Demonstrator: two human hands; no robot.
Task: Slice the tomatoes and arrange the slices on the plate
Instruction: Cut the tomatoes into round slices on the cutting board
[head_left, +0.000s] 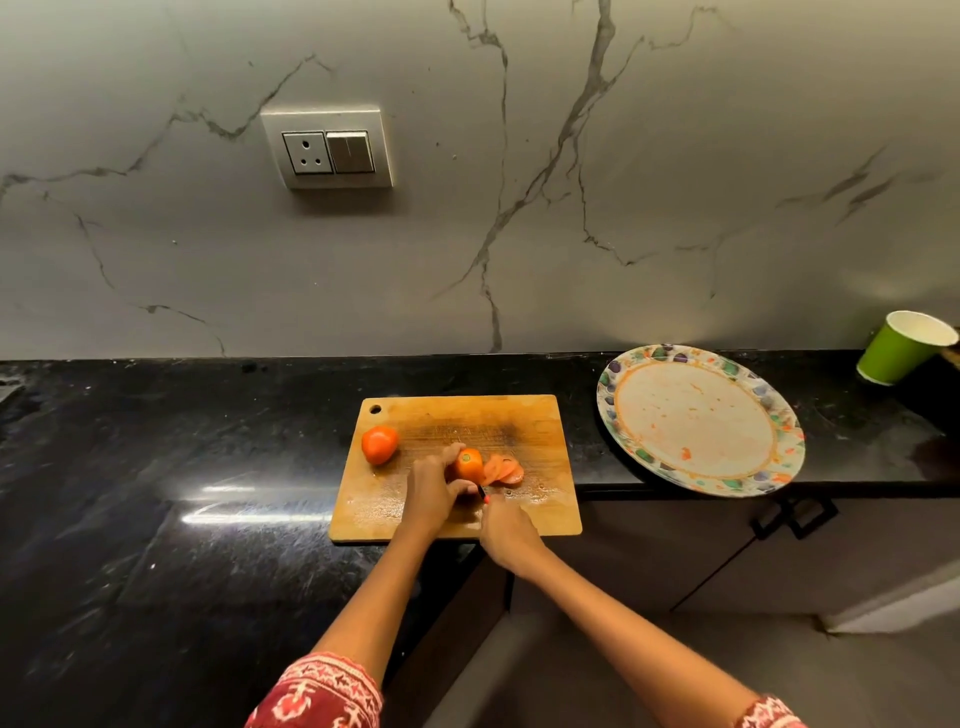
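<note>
A wooden cutting board (540, 415) lies on the black counter. On its left part sits a whole tomato (379, 444). In the middle, my left hand (430, 491) grips a partly cut tomato (467, 464) from the left. Several cut slices (506, 470) lean just right of it. My right hand (506, 527) holds a knife (484, 493); only a small red and dark bit of it shows beside the cut tomato. A round plate (779, 415) with a coloured patterned rim stands to the right of the board, with only small tomato stains on it.
A green paper cup (898, 348) stands at the far right against the wall. A wall socket (327, 148) is above the counter. The plate overhangs the counter's front edge, above a cabinet door with a black handle (795, 517).
</note>
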